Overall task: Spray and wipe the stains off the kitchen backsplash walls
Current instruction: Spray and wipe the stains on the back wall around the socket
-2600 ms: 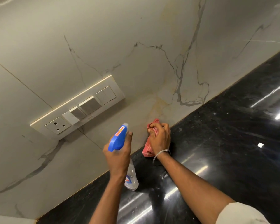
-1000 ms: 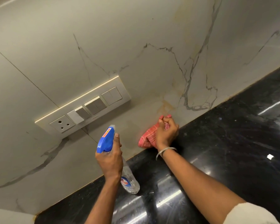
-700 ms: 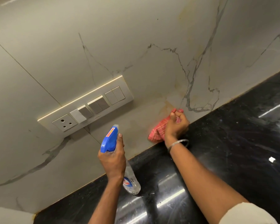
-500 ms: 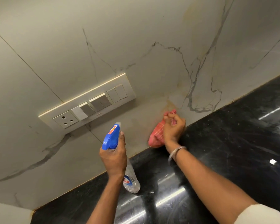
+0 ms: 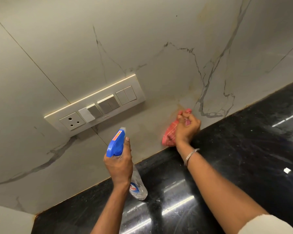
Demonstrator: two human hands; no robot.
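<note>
Kitchen: pale veined wall (image 5: 159,31) over a glossy black counter (image 5: 243,149). Low on that wall, just above the counter edge, a yellow-brown stain (image 5: 178,103), streaking upward. Right below it, a bunched red cloth (image 5: 168,135), pressed to the wall and clamped in the right hand (image 5: 188,128), fingers curled tight round the wad, bangle (image 5: 191,153) on the wrist. To the left and clear of the wall, a bottle (image 5: 137,188) gripped at the neck by the left hand (image 5: 118,166), fingers wrapped round it, one finger raised along the blue sprayer (image 5: 116,142), nozzle toward the wall. Cannot tell whether on the trigger. Further left, a switch plate (image 5: 95,105) with an open socket (image 5: 71,121).

Wiping in hand, by the look of it. To do it well:
- Push the wad up onto the stain itself, not below it.
- Press hard through the heel of the hand.
- Rub in short overlapping strokes along the streak, then turn the cloth to a clean face.
- Work right down to the counter edge, likely the grimiest line.
- Aim any fresh spray well right of the switch plate, never at the socket.
- Finish with one drier pass, to leave no film.
</note>
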